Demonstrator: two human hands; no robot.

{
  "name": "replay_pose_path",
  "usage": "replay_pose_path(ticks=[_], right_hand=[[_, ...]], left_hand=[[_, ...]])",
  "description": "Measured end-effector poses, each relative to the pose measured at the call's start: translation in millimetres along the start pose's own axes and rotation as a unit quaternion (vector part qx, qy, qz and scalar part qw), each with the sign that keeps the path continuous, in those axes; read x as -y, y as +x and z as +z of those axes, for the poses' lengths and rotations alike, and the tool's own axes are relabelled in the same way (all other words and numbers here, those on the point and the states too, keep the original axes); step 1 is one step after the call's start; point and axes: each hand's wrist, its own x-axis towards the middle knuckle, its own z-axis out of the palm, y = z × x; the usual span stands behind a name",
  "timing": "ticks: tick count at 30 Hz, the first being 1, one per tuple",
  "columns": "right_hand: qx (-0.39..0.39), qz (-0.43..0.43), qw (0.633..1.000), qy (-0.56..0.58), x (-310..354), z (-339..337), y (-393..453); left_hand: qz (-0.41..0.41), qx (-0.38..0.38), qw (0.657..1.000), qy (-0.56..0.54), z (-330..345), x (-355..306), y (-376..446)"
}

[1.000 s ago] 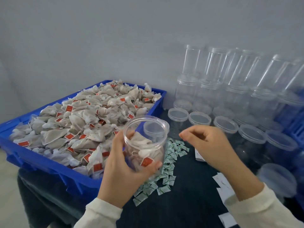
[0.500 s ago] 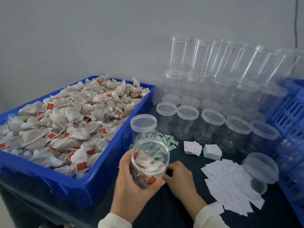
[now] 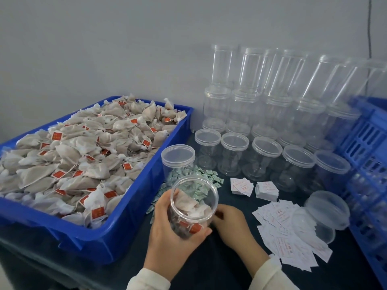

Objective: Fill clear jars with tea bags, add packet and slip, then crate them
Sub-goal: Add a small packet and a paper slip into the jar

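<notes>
Left hand (image 3: 173, 233) wraps round the open jar (image 3: 193, 206), tilted, tea bags inside, lifted near the blue bin's (image 3: 125, 233) right wall. Right hand (image 3: 232, 225) sits low on the dark table (image 3: 230, 268) just right of the jar, fingers curled, perhaps pinching something; the jar hides the tips. Paper slips (image 3: 291, 233) lie right; green packets (image 3: 201, 181) just beyond the jar.

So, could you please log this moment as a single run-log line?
left hand: grips open jar holding tea bags | right hand: on dark cloth beside jar, grasp unclear | slips: loose, right | lid: off
</notes>
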Motion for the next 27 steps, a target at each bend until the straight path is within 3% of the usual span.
replay_pose_path(ticks=[3,6,9,13,18,27], right_hand=[[-0.107,0.004,0.985,0.133,7,-32,-3],[-0.181,-0.017,0.941,0.286,28,-67,-15],[-0.174,-0.036,0.921,0.347,49,-85,-34],[-0.123,-0.031,0.948,0.291,55,-80,-51],[-0.142,-0.015,0.969,0.200,46,-73,-53],[-0.166,-0.087,0.982,-0.005,27,-68,-58]], left_hand=[[-0.007,0.000,1.000,0.008,2,5,1],[-0.022,0.008,1.000,0.017,10,3,3],[0.003,0.017,0.999,0.036,23,0,8],[0.020,0.017,0.999,0.020,38,-3,10],[0.029,0.026,0.999,0.031,48,-3,8],[0.019,0.053,0.998,0.034,57,3,-1]])
